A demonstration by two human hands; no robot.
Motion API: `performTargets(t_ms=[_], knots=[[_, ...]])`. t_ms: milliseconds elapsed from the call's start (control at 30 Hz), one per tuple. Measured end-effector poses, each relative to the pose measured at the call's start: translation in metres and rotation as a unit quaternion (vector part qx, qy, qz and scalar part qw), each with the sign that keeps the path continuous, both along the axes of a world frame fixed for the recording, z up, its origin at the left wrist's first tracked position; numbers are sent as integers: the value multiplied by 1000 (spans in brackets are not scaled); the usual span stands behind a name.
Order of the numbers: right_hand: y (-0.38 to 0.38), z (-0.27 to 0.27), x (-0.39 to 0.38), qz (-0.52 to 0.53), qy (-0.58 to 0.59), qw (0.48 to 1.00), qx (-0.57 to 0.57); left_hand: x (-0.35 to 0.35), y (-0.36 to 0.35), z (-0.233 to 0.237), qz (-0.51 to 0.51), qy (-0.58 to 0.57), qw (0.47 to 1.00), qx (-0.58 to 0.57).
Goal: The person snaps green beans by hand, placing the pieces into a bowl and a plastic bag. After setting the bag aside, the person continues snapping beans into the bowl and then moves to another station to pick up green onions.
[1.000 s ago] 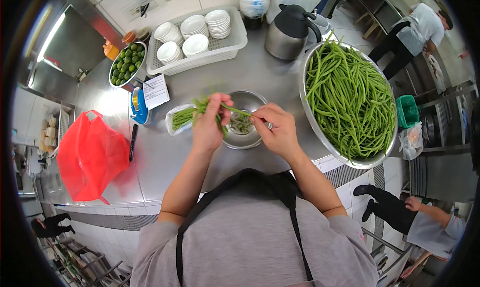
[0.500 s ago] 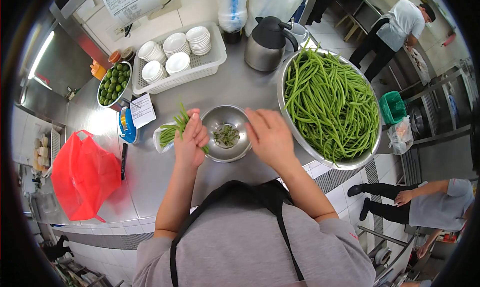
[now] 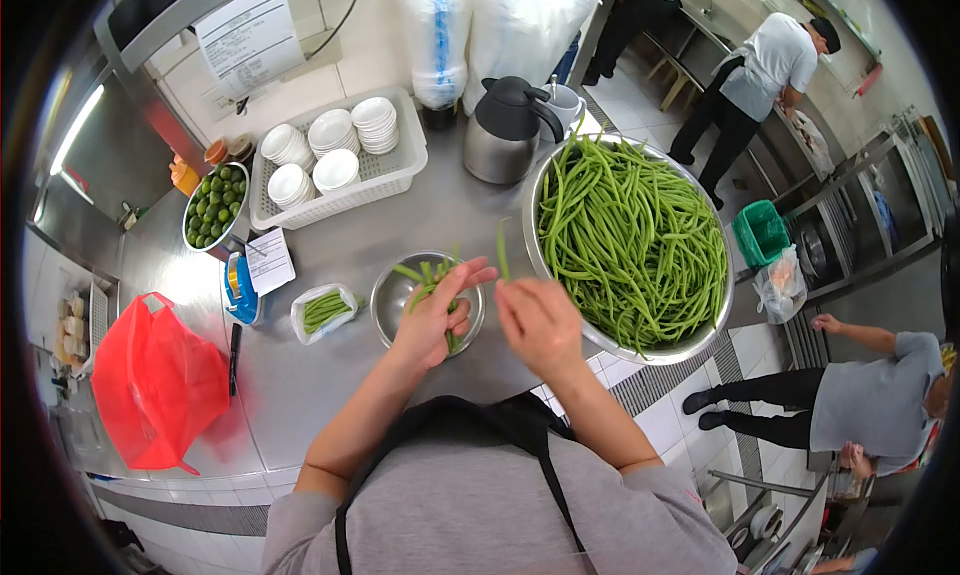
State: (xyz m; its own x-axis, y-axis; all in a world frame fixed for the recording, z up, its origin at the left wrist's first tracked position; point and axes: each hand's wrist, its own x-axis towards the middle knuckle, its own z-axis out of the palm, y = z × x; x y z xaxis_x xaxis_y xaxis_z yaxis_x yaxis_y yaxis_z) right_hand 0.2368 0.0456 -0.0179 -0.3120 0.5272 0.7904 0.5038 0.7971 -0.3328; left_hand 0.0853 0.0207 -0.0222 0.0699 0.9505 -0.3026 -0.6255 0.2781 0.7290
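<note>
My left hand (image 3: 435, 320) is closed around a small bunch of green beans (image 3: 424, 274), above the small steel bowl (image 3: 381, 313) and hiding much of its inside. In my right hand (image 3: 543, 320), a single green bean (image 3: 502, 247) stands up from between the pinched fingers, just right of the left hand. To the left of the bowl, a small clear plastic bag (image 3: 347, 324) contains cut green beans (image 3: 324, 310). A large steel basin (image 3: 536, 237) heaped with long green beans (image 3: 630, 245) stands close beyond my right hand.
Along the back stand a white basket (image 3: 340, 203) of stacked small dishes, a steel thermal jug (image 3: 503, 135) and a bowl of green citrus (image 3: 216, 205). A red plastic bag (image 3: 160, 385) and a blue tape dispenser (image 3: 240, 287) are on the left. Several people stand to the right.
My left hand has moved with its bunch from the bowl's left side to over the bowl. The right hand, earlier blurred and apparently empty, now pinches one bean. The view has shifted slightly.
</note>
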Motion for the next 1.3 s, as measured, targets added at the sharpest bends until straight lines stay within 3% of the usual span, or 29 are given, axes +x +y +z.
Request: performTargets(t_ms=[200,267,333,367,400,467,533,700,767,800,833,867,900,967,1000,1033,1100,1167,1233,1300], knots=[[-15,0,-12,87,28,995,-51,-2,10,0,3,119,991,65],[-6,12,-7,100,50,992,-66,-14,4,7,-13,333,939,83],[6,24,-3,29,-42,996,-67,-23,-1,4,-28,486,845,222],[11,24,-2,31,-38,998,-45,-30,-2,-5,-53,534,809,241],[17,17,-1,63,-69,994,-49,-30,-11,14,-66,552,806,202],[17,12,-1,96,-101,989,-45,-34,-16,15,-27,548,805,227],[11,12,-7,164,-86,974,-130,-40,-19,17,9,541,805,245],[7,6,-23,191,-81,971,-116,-54,-26,13,16,591,761,267],[3,8,-28,153,-41,962,-221,-55,-30,10,25,585,765,268],[4,7,-31,161,-39,962,-215,-53,-33,10,23,536,807,248],[5,4,-33,156,34,966,-204,-53,-35,11,20,484,845,228],[7,4,-34,150,108,963,-195,-54,-36,10,20,523,823,218],[8,7,-34,158,108,963,-191,-56,-38,8,28,527,821,218],[11,13,-30,157,104,956,-227,-58,-41,0,63,442,877,174],[12,6,-30,189,29,950,-247,-58,-41,-7,69,444,876,173],[13,-3,-33,194,29,949,-246,-59,-39,-16,80,400,897,168],[10,-22,-44,225,-64,924,-304,-56,-40,-21,95,354,917,160],[3,-35,-52,265,-22,890,-370,-51,-39,-20,110,282,943,140],[-4,-36,-56,291,43,756,-585,-49,-38,-21,150,276,939,140],[-5,-32,-55,296,56,737,-605,-50,-40,-23,188,271,934,135]])
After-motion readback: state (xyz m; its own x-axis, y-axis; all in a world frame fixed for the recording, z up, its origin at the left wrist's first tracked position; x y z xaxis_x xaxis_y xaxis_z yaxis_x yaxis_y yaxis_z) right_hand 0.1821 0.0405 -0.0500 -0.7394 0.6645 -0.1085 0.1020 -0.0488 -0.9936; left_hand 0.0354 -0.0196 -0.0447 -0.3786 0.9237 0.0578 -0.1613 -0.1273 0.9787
